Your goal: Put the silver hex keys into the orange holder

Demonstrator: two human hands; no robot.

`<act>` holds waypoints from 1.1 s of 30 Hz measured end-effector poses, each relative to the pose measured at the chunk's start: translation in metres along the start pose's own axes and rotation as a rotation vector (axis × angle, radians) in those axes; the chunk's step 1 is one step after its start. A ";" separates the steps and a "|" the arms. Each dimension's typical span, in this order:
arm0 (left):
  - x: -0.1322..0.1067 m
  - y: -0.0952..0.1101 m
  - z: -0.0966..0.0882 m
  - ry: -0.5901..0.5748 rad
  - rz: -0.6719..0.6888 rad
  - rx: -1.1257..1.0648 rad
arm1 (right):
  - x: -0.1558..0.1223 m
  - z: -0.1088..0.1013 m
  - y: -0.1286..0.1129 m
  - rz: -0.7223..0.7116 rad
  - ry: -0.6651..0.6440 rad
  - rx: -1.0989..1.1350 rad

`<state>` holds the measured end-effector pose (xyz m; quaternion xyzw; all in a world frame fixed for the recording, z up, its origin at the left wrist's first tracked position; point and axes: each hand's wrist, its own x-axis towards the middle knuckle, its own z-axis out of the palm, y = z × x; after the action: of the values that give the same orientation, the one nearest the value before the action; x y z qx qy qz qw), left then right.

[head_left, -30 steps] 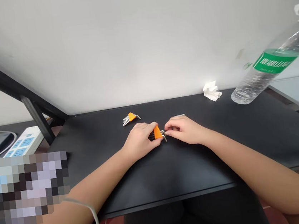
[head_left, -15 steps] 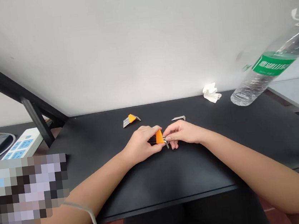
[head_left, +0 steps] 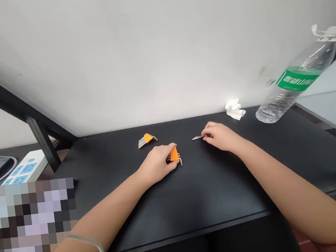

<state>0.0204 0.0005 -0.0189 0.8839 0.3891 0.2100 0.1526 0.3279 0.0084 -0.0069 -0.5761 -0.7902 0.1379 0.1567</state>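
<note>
My left hand (head_left: 159,163) is closed round an orange hex key holder (head_left: 174,154), thumb below and fingers above. Bent metal ends of several hex keys stick out of the holder's right side; the long shafts are mostly hidden by the hand. Farther right, my right hand (head_left: 220,135) pinches at a small bunch of loose hex keys (head_left: 197,137) on the desk. Their long ends point left, and the fingers cover the bent ends. Behind my left hand lies a second orange holder (head_left: 148,138) with several hex keys fanned out in it.
The black desk (head_left: 195,207) backs onto a pale wall. A crumpled white tissue (head_left: 234,109) lies at the back, near a large clear bottle (head_left: 294,79) with a green label. At the left are a white power strip (head_left: 24,168), a black frame post (head_left: 44,142) and a cable (head_left: 90,242).
My right hand has left the keys in the held holder and moved right and back to the loose hex keys. My left hand keeps its hold, slightly farther left in view.
</note>
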 end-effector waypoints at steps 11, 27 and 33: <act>0.001 -0.004 0.001 -0.086 -0.110 -0.079 | -0.003 0.000 -0.018 -0.097 -0.052 -0.335; 0.000 0.000 0.002 -0.061 -0.196 -0.240 | -0.010 0.012 -0.049 -0.292 -0.024 0.094; -0.003 0.002 0.003 0.001 -0.154 -0.237 | -0.011 0.017 -0.050 -0.363 0.008 0.117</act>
<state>0.0218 -0.0032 -0.0215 0.8271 0.4283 0.2424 0.2714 0.2803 -0.0173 -0.0036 -0.4146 -0.8712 0.1509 0.2152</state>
